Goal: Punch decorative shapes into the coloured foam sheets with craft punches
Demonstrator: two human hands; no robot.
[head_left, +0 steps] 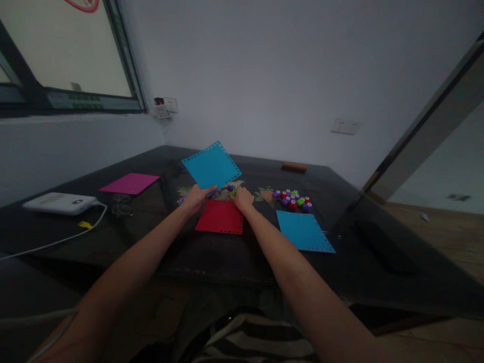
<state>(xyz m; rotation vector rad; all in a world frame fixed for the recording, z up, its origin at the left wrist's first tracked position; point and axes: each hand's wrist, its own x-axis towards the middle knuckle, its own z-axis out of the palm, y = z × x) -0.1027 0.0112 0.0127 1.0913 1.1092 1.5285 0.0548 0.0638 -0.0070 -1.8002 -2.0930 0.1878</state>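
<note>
My left hand (197, 198) pinches the lower corner of a blue sheet (212, 166) with holes punched along its edges; the sheet is raised and tilted. Close by on the right, my right hand (243, 198) has its fingers curled at the upper right corner of a red sheet (220, 218) lying on the dark table. A green ball and a purple ball (230, 187) with eye-like spots show beside its fingertips. Whether the right hand grips the ball or the sheet is hard to make out. A second blue sheet (304, 231) lies to the right.
Several coloured eye balls (292, 199) cluster behind the right blue sheet. A magenta sheet (130, 183), a white device (59, 203) with a cable and a coiled wire (122, 205) are at the left. A brown object (294, 166) lies at the back of the table (181, 257).
</note>
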